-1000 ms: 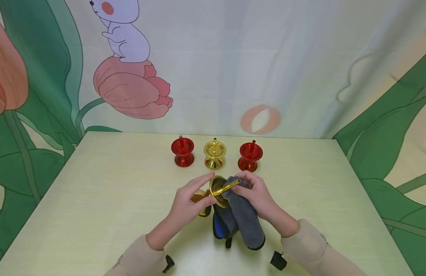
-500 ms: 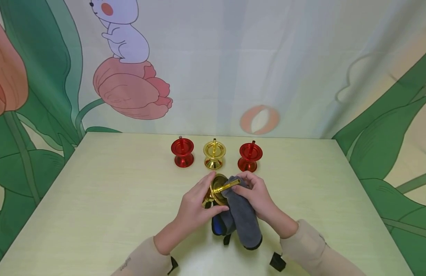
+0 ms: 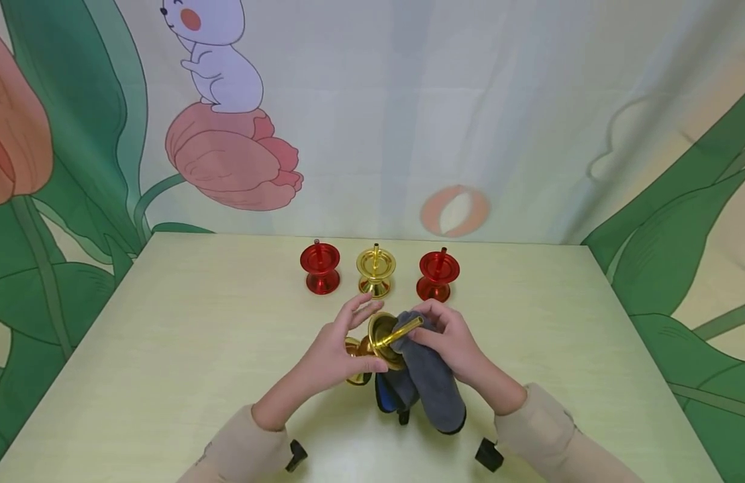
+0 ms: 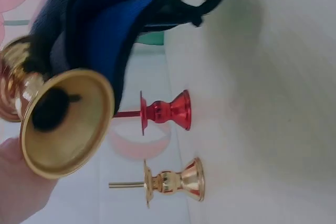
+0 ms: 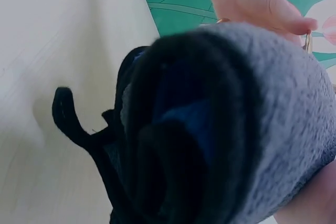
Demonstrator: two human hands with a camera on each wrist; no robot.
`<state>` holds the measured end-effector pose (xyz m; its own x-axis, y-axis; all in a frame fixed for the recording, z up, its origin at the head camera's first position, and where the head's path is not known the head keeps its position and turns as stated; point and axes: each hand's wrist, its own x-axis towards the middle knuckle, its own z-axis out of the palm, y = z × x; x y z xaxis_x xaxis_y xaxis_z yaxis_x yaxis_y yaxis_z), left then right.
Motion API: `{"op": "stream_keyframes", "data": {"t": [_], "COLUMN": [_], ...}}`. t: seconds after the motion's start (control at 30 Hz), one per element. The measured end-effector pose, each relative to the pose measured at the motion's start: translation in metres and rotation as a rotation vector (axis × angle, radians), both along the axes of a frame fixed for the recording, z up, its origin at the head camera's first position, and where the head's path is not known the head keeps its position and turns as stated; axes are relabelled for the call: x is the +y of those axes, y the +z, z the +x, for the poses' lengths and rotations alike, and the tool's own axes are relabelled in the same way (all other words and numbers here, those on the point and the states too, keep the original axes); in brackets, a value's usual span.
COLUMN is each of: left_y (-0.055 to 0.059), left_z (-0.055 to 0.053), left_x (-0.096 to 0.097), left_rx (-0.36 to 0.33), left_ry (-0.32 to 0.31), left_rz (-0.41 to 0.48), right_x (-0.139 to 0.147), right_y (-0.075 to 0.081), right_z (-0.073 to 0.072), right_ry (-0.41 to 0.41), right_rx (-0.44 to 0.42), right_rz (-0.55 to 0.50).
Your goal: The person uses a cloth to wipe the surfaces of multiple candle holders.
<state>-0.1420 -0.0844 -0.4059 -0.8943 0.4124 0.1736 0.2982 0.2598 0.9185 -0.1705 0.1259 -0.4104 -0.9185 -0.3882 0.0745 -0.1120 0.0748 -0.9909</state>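
A gold candle holder (image 3: 384,341) is held tilted above the table in the head view, its thin tube pointing up and right. My left hand (image 3: 333,345) is at its left side, thumb by the lower rim, fingers spread and fairly straight near the upper rim. With thumb and fingertips, my right hand (image 3: 450,339) pinches a folded grey cloth (image 3: 434,389) against the right of the dish. The cloth has a blue side (image 4: 107,40) and black edging. In the left wrist view, the holder's hollow base (image 4: 79,140) faces the camera. Cloth hides most of the right wrist view.
Along the back of the pale table (image 3: 185,349) stand a red candle holder (image 3: 321,268), a gold one (image 3: 375,272) and another red one (image 3: 437,274), all upright. Behind them hangs a printed curtain (image 3: 360,134).
My left hand moved right around the dish, then back left, its fingers now lifted and spread. The gold holder turned slightly. My right hand stays on the cloth with little movement.
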Motion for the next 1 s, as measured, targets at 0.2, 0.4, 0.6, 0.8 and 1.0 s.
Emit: {"op": "stream_keyframes", "data": {"t": [0.2, 0.4, 0.6, 0.8, 1.0], "left_y": [-0.014, -0.019, -0.015, -0.003, 0.01], "left_z": [0.008, 0.014, 0.015, 0.013, 0.007], "left_x": [0.01, 0.02, 0.023, 0.013, 0.0], "left_rx": [0.426, 0.696, 0.675, 0.403, 0.036], "left_ry": [0.164, 0.257, 0.316, 0.134, -0.065], "left_rz": [-0.097, -0.374, -0.375, -0.302, -0.213], "right_x": [-0.001, -0.002, -0.004, -0.001, 0.002], "right_y": [0.002, 0.001, 0.001, 0.001, -0.001], "right_z": [-0.002, -0.001, 0.001, 0.0, 0.0], "right_ry": [-0.057, -0.089, -0.07, -0.017, 0.077], "right_rx": [-0.013, -0.044, -0.046, -0.035, -0.007], "right_rz": [-0.042, -0.058, -0.053, -0.004, 0.021]}}
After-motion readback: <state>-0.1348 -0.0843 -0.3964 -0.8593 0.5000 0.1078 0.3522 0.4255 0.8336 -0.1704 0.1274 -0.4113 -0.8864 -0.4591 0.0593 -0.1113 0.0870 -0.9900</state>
